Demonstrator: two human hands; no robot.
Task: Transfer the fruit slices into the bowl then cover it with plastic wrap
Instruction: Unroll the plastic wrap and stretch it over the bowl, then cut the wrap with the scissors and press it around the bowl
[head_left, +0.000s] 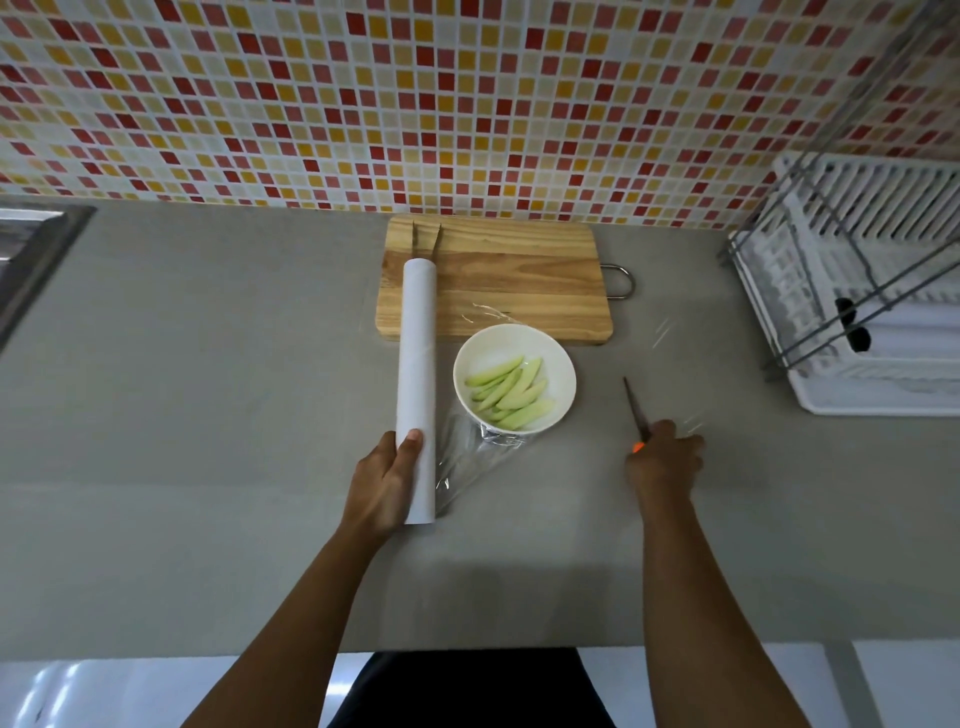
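A white bowl (556, 364) holding several pale green fruit slices (511, 391) stands on the grey counter just in front of the wooden cutting board (519, 280). My left hand (387, 480) grips the near end of a long white roll of plastic wrap (417, 364), which lies left of the bowl. A clear sheet of wrap (467, 457) stretches from the roll under and over the bowl toward the right. My right hand (662, 457) holds a knife with an orange handle (635, 410), blade pointing away, right of the bowl, and pinches the sheet's far edge.
A white dish rack (862, 291) with a metal frame stands at the right. A steel sink edge (36, 249) shows at the far left. The tiled wall rises behind the board. The counter's front edge lies close to my body.
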